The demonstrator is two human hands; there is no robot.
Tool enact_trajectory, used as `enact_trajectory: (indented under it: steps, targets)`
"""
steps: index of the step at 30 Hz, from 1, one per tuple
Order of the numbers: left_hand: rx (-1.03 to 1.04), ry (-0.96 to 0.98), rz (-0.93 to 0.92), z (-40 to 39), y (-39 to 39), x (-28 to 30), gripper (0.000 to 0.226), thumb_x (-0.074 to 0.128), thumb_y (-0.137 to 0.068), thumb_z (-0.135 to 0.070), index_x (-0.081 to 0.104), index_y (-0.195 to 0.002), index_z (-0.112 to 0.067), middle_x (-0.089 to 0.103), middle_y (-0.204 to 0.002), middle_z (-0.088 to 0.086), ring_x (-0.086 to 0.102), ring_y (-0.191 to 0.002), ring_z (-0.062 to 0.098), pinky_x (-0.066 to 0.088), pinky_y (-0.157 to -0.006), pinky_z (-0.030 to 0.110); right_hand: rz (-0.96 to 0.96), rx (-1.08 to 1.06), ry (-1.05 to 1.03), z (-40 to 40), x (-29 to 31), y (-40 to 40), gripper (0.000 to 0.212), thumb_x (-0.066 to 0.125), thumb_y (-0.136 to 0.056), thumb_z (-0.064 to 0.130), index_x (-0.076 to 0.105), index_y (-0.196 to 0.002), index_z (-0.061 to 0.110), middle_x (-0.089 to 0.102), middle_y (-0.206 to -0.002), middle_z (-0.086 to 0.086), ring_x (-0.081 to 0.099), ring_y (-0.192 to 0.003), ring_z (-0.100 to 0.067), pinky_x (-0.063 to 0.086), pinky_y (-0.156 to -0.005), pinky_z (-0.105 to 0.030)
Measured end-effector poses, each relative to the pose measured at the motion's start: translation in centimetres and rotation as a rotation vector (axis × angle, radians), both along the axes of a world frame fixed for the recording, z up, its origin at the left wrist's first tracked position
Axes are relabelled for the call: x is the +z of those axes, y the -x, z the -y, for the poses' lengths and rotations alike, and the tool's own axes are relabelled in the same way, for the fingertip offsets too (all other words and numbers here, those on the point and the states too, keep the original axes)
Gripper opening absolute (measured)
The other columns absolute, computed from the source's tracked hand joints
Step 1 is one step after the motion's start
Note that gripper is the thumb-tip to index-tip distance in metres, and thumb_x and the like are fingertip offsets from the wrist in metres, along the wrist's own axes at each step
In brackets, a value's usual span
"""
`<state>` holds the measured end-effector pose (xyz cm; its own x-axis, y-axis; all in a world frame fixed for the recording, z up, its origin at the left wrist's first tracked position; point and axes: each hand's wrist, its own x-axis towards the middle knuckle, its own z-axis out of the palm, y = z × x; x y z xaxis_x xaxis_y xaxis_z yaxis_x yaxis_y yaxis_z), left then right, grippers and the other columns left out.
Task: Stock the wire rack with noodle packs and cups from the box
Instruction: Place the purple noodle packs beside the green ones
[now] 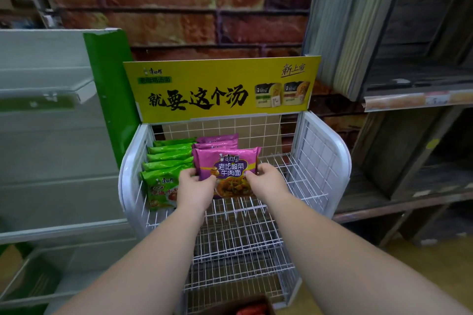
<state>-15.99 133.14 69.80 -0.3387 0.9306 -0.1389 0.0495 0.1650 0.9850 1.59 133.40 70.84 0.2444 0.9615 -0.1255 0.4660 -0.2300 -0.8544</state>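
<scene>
On the left of the top shelf of the wire rack, a row of green noodle packs is seen standing on edge, one behind another, the front one leaning toward the camera. Just beside them, the left hand is closed on the lower left edge of a purple noodle pack, thumb on the printed face and the fingers hidden behind it. The pack is held upright at the front of a short purple row, against or just ahead of the pack behind; which cannot be told. Its lower right edge is pinched in the same way by the right hand.

The pack is judged to be light, with a thin, glossy, slippery film wrapper puffed with air and a brittle noodle block inside. A grip at the side seams, as shown, is likely soundest; hard squeezing across the middle could crack the block. Standing packs are apt to tip forward on the wire shelf.

Right of the hands the shelf wires are bare. At the bottom edge, a corner of the box is visible.
</scene>
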Motion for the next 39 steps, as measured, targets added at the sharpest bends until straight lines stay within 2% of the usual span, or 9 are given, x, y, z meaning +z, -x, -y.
enact_trajectory:
  steps: [5,9,11,18,22,27,30,33,39]
  targets:
    - [-0.081,0.047,-0.039,-1.6,0.6,-0.7,0.046,0.075,-0.093,-0.015,0.05,-0.131,-0.021,0.066,-0.115,0.002,0.067,-0.095,0.016,0.047,-0.069,0.029,0.026,0.046,0.01,-1.9,0.1,0.3,0.022,0.064,-0.099,0.034,0.064,-0.119,0.026,0.066,-0.097,0.01,0.064,-0.085,-0.01,0.053,-0.069,-0.03]
    - [-0.102,0.089,-0.065,-2.1,1.0,-1.9,0.046,0.075,-0.094,-0.013,0.049,-0.131,-0.019,0.065,-0.106,-0.002,0.065,-0.089,0.012,0.046,-0.066,0.026,0.067,0.077,0.039,-3.4,-0.8,0.8,0.021,0.064,-0.098,0.031,0.063,-0.118,0.024,0.069,-0.098,0.005,0.066,-0.089,-0.016,0.059,-0.082,-0.036]
    - [-0.112,0.122,-0.082,-2.4,1.2,-2.5,0.044,0.075,-0.094,-0.013,0.049,-0.129,-0.02,0.064,-0.104,-0.003,0.065,-0.089,0.012,0.045,-0.066,0.026,0.064,0.097,0.063,-4.0,-1.3,1.2,0.018,0.063,-0.097,0.03,0.062,-0.113,0.022,0.069,-0.097,0.002,0.067,-0.087,-0.017,0.059,-0.079,-0.036]
    - [-0.152,0.212,-0.076,-4.3,1.6,-4.2,0.06,0.076,-0.093,-0.021,0.05,-0.147,-0.016,0.069,-0.123,0.002,0.069,-0.105,0.019,0.052,-0.094,0.038,0.034,0.136,0.134,-6.6,-3.6,2.5,0.025,0.064,-0.097,0.03,0.058,-0.119,0.023,0.067,-0.102,0.003,0.065,-0.09,-0.016,0.049,-0.067,-0.028]
    - [-0.214,0.229,-0.086,-5.2,1.3,-4.5,0.053,0.072,-0.095,-0.023,0.053,-0.145,-0.023,0.069,-0.116,-0.011,0.068,-0.101,0.012,0.051,-0.089,0.034,0.024,0.109,0.153,-8.1,-4.6,2.7,0.027,0.067,-0.096,0.031,0.056,-0.119,0.023,0.066,-0.1,0.004,0.063,-0.087,-0.013,0.045,-0.066,-0.027]
    - [-0.225,0.321,-0.129,-6.3,1.2,-5.8,0.04,0.071,-0.081,-0.041,0.066,-0.119,-0.029,0.077,-0.103,-0.007,0.073,-0.095,0.019,0.058,-0.094,0.043,0.104,0.128,0.193,-9.7,-6.4,2.9,0.03,0.064,-0.097,0.038,0.056,-0.12,0.021,0.066,-0.102,0.002,0.065,-0.092,-0.021,0.051,-0.078,-0.032]
    - [-0.232,0.326,-0.166,-6.3,1.5,-6.7,0.036,0.071,-0.079,-0.041,0.068,-0.113,-0.028,0.078,-0.1,-0.007,0.073,-0.093,0.02,0.058,-0.097,0.046,0.138,0.144,0.208,-10.0,-7.2,3.3,0.027,0.06,-0.1,0.04,0.055,-0.119,0.021,0.065,-0.103,0.001,0.063,-0.086,-0.019,0.049,-0.074,-0.031]
    - [-0.2,0.302,-0.243,-6.4,1.8,-7.1,0.015,0.07,-0.095,-0.025,0.063,-0.107,-0.03,0.072,-0.096,-0.011,0.068,-0.089,0.014,0.054,-0.09,0.038,0.151,0.132,0.197,-10.2,-7.3,3.4,0.025,0.059,-0.101,0.042,0.056,-0.116,0.022,0.064,-0.099,0.003,0.059,-0.08,-0.016,0.047,-0.073,-0.03]
    - [-0.16,0.263,-0.325,-6.9,1.8,-7.9,0.015,0.068,-0.097,-0.021,0.06,-0.105,-0.03,0.065,-0.09,-0.01,0.06,-0.076,0.009,0.047,-0.07,0.031,0.19,0.155,0.209,-10.3,-7.4,3.1,0.03,0.059,-0.1,0.047,0.056,-0.119,0.025,0.065,-0.101,0.005,0.063,-0.09,-0.019,0.053,-0.08,-0.034]
